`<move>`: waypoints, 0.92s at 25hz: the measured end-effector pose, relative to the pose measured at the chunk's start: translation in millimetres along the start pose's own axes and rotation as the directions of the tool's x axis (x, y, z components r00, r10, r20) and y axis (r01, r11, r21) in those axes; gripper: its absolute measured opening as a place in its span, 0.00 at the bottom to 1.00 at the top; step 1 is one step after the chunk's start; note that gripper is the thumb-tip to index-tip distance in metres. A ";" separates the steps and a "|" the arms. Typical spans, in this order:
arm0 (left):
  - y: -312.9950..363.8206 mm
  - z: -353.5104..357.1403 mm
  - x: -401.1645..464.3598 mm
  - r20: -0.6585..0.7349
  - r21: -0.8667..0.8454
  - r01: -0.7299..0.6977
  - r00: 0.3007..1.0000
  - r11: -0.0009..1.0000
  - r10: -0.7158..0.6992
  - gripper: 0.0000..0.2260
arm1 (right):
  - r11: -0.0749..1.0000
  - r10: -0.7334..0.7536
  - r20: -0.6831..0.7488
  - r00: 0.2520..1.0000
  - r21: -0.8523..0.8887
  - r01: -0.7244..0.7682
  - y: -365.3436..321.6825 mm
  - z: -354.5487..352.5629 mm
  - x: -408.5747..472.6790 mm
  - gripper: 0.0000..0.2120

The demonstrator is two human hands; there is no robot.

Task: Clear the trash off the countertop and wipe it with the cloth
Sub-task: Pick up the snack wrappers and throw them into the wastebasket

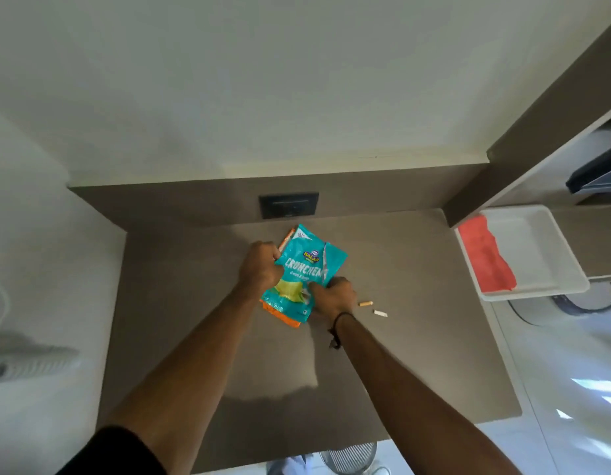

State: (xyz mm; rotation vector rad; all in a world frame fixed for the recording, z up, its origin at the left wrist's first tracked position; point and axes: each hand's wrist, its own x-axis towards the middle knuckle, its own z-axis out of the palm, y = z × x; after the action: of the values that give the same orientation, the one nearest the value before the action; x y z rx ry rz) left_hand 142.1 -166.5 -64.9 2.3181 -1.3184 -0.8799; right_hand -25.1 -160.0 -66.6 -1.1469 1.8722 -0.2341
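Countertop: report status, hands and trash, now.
Left hand and right hand both gripping teal wrapper, orange wrapper underneath. Two butts loose on countertop. Cloth untouched in tray. Nothing blocking.

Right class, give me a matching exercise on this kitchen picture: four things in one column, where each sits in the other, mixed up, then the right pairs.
Things:
1. teal snack packet
2. red cloth
3. two small butts
4. black switch plate

Places:
A. in the white tray
B. on the wall behind the countertop
C. held by both hands
D. loose on the countertop, right of the right hand

Pairs: 1-C, 2-A, 3-D, 4-B. The left hand grips the packet's left edge.
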 end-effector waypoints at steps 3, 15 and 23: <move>-2.4 1.3 -20.9 0.074 -0.113 0.020 0.997 0.993 -0.012 0.14 | 0.990 0.009 0.151 0.988 0.141 -0.030 -4.4 -9.0 -4.6 0.14; 17.7 42.8 -274.5 -0.037 -0.319 0.103 0.992 0.942 -0.121 0.07 | 0.860 -0.325 0.680 0.657 -0.076 0.504 100.3 -137.2 -83.8 0.10; 48.2 133.4 -385.0 0.250 -0.111 0.288 0.934 0.951 -0.254 0.06 | 0.743 -0.324 0.706 0.630 -0.222 0.632 234.2 -191.8 -108.1 0.11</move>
State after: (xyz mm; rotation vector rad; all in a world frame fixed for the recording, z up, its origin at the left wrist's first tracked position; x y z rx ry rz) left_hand -123.4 140.5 -4.1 2.3713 -0.9857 -1.3259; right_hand -299.4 1.8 -23.0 -1.8002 0.9776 0.2975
